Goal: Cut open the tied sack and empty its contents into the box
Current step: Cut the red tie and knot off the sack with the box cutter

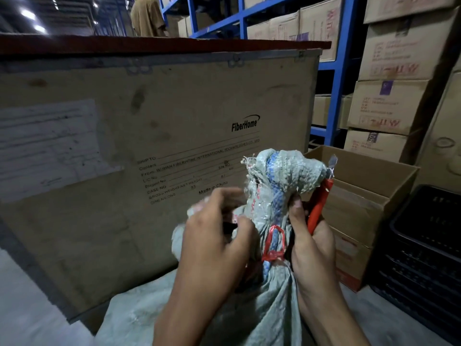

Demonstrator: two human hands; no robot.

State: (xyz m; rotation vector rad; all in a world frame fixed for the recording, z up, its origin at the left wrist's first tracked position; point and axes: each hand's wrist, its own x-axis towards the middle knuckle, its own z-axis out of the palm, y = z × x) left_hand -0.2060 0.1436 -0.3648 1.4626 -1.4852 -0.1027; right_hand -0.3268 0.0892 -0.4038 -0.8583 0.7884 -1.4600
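A grey woven sack [274,308] with a blue stripe stands upright in front of me, its neck bunched and bound by a red plastic tie [274,242]. My left hand [214,236] clutches the left side of the neck beside the tie. My right hand [311,248] presses against the neck's right side while gripping a red-handled box cutter [320,199], blade tip up behind the sack top. An open cardboard box [359,196] sits just behind and to the right of the sack.
A large plywood crate [149,136] printed "FiberHome" fills the left and centre. A black plastic crate [424,253] stands at the right. Blue shelving [334,78] with stacked cartons rises behind. A person in a tan shirt [147,17] stands far back.
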